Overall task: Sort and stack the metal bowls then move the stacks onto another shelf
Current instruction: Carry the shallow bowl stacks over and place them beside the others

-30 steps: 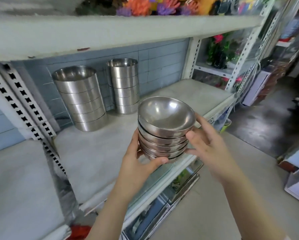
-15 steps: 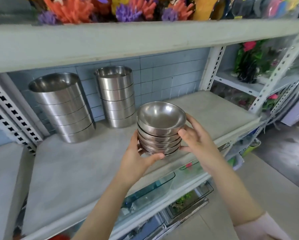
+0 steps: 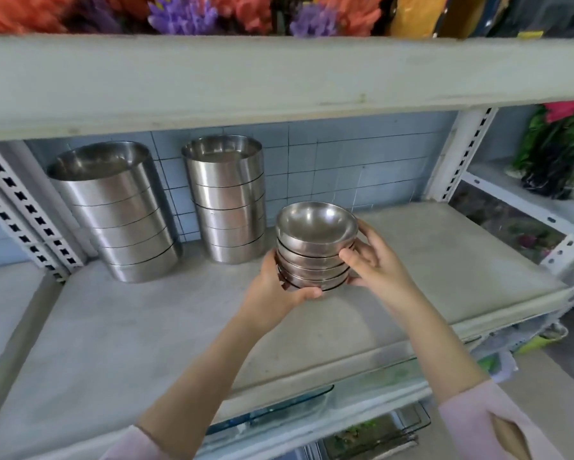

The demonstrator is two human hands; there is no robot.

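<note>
A stack of several small round metal bowls [image 3: 315,247] is held over the grey shelf [image 3: 146,327], just in front of the back wall. My left hand [image 3: 275,287] grips the stack's lower left side, thumb under its front. My right hand [image 3: 375,263] grips its right side, fingers curled round the bowls. Whether the stack touches the shelf is unclear. Two taller stacks of straight-walled metal bowls stand at the back: a wide stack [image 3: 119,210] on the left and a narrower stack [image 3: 229,197] beside it.
The shelf above [image 3: 279,78] hangs low and carries colourful artificial flowers. White perforated uprights [image 3: 451,154] frame the bay. Bare shelf surface lies right of the held stack. Glass dishes [image 3: 279,410] sit on the level below.
Both hands have carried the small bowl stack up and deeper into the shelf, toward the narrower back stack. The camera moved closer and more square to the shelf.
</note>
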